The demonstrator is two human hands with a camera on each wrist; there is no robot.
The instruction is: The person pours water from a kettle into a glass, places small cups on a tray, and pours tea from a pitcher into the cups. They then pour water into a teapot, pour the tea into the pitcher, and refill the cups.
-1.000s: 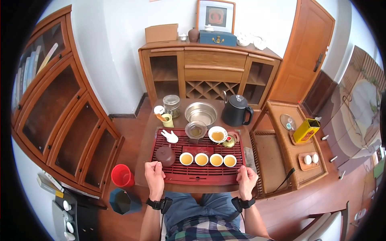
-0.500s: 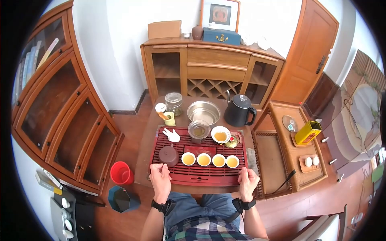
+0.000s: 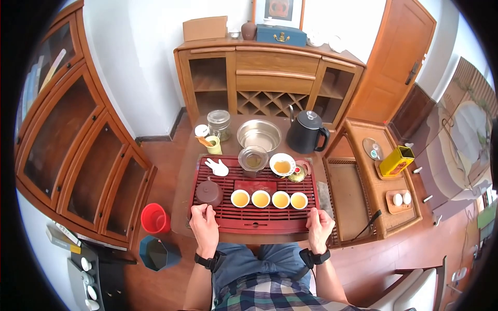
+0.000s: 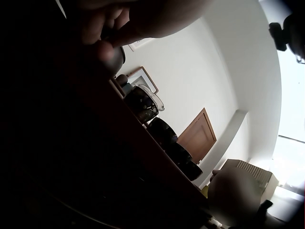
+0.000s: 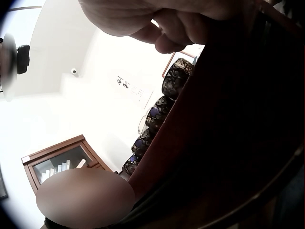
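My left hand [image 3: 204,228], its fingers curled in and nothing seen in them, is at the front left corner of a red slatted tea tray [image 3: 254,224]. At the front right corner is my right hand [image 3: 320,228], also curled and holding nothing visible. A brown clay teapot [image 3: 209,193] stands just beyond the left hand. Several white cups [image 3: 261,199] of amber tea line up between the hands; in the right wrist view the cups [image 5: 177,78] show dark patterned outsides. Behind them are a strainer-topped glass pitcher [image 3: 253,159] and a white bowl [image 3: 281,165] of tea.
A white hand-shaped ornament [image 3: 217,167] and a golden ornament [image 3: 297,175] sit on the tray. Beyond it stand a steel basin [image 3: 259,129], a black kettle [image 3: 307,136] and a glass jar [image 3: 219,127]. A wicker cart [image 3: 394,223] flanks the table at right; a red bin [image 3: 154,217] is left.
The head view has shifted slightly between frames. Both hands keep their curled pose at the tray's front corners, and the tea things stay in place.
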